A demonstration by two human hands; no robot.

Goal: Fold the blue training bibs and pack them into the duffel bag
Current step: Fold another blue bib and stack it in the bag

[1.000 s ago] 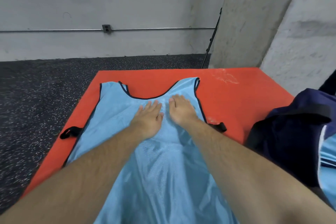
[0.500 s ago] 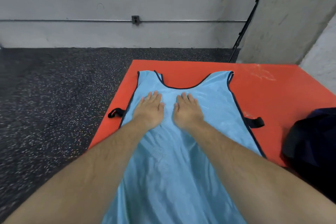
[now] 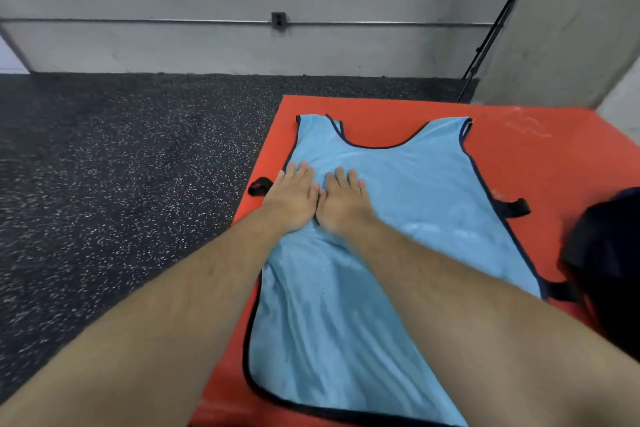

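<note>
1. The blue training bib [image 3: 415, 204] lies spread out on the orange mat [image 3: 554, 166], with its neckline pointing away from the person. It is not yet folded. Its left edge runs very near the left edge of the mat, next to the speckled floor [image 3: 121, 166].
2. The left hand [image 3: 294, 199] and the right hand [image 3: 346, 201] lie palm down on the upper left part of the bib, side by side and touching each other. The fingers of both are straight and flat on the cloth, and they grasp nothing.
3. The dark duffel bag [image 3: 606, 253] stands at the right border of the view, just beside the right edge of the bib. Its opening cannot be seen from here.
4. I judge this to be the smoothing step before the first fold.
5. What could go wrong:
   - The cloth looks thin and slippery, so pushing it with flat palms may drag the whole bib to the left and over the mat edge.
   - Soft wrinkles show in the lower half. If they are not pressed out, they will be closed inside the fold.
   - The black side strap [image 3: 259, 185] may stick out of the folded bib and catch on the bag.
</note>
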